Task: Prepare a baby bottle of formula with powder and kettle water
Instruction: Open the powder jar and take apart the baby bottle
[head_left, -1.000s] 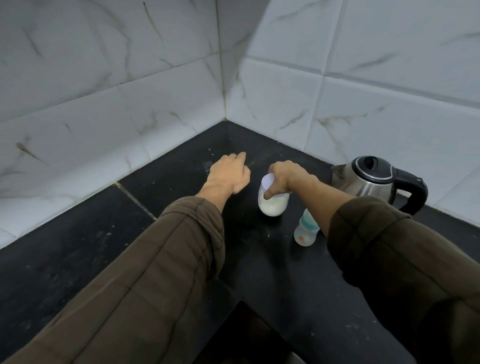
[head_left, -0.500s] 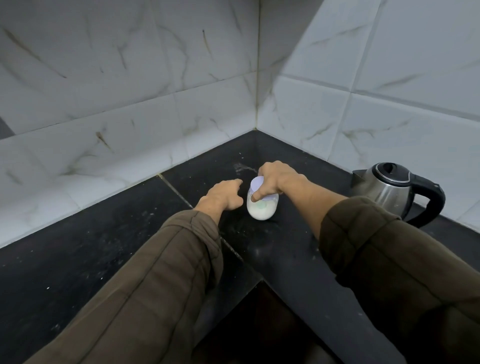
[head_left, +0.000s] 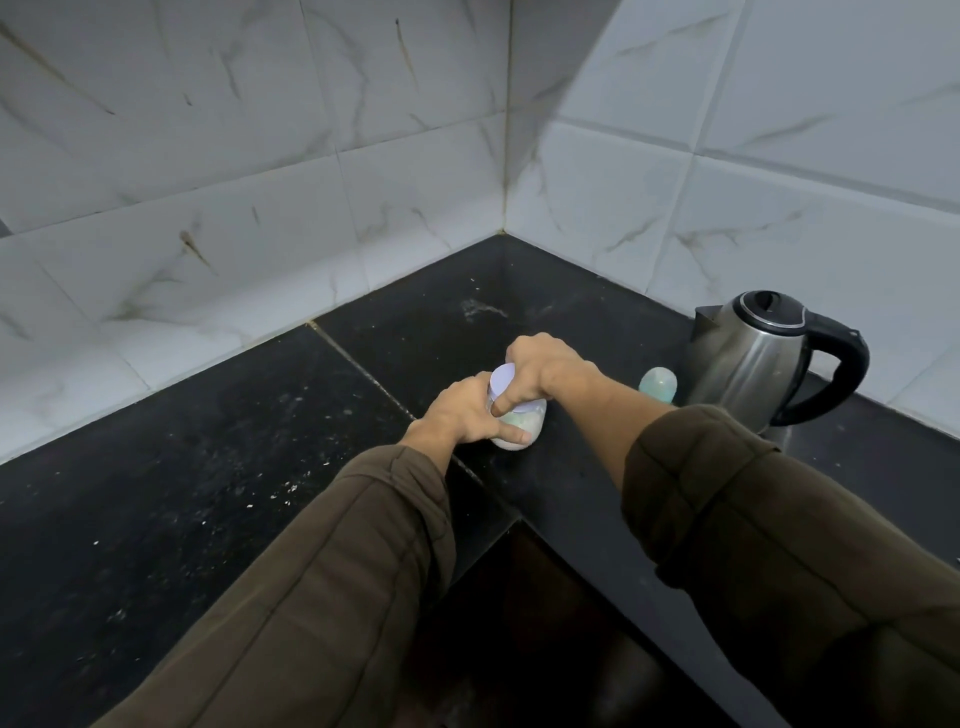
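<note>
A small clear jar of white powder (head_left: 522, 425) with a pale lilac lid (head_left: 502, 380) stands on the black counter (head_left: 208, 467). My left hand (head_left: 462, 413) wraps around the jar's left side. My right hand (head_left: 545, 366) grips the lid from above, thumb down the front. Behind my right forearm, the baby bottle (head_left: 657, 383) with a teal collar and clear cap peeks out beside the steel kettle (head_left: 753, 358), which has a black lid and handle.
White marble-look tiled walls (head_left: 311, 182) meet in a corner behind the counter. The counter's inner edge drops off to a dark gap (head_left: 545, 623) between my brown sleeves. White specks lie scattered on the left counter slab.
My left hand has moved from the bare counter onto the jar's side. The jar has been drawn closer and leftward, away from the bottle and kettle. My right hand stays on the lid.
</note>
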